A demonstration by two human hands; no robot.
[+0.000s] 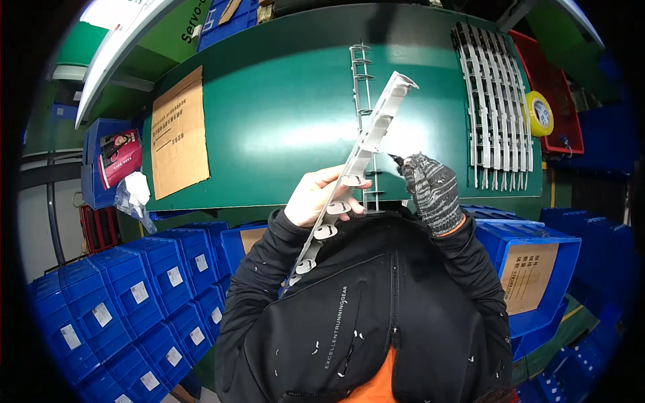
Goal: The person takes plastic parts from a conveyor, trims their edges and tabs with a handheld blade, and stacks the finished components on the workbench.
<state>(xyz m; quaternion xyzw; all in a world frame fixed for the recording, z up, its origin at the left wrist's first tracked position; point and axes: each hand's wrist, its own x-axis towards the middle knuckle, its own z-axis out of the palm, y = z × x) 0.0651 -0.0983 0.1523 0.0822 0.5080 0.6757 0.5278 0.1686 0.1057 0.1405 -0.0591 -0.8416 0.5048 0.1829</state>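
My left hand [314,197], bare, grips a long light-grey plastic strip [381,125] with rounded, clip-like pieces along it. The strip slants from my chest up over the green table [269,127]. In a striped grey knit glove, my right hand [433,191] is closed on a small dark tool [398,160] with a thin tip pointing at the strip's edge; most of the tool is hidden in the fist. Beneath the held strip, a narrow grey frame with crosspieces [363,84] lies on the table. Small white shavings dot my black jacket.
Several grey strips [494,107] lie side by side at the table's right, beside a yellow tape roll [539,113] and a red bin [568,127]. A cardboard sheet [180,134] lies left. Stacked blue boxes [134,289] stand lower left; another blue box [564,262] stands near right.
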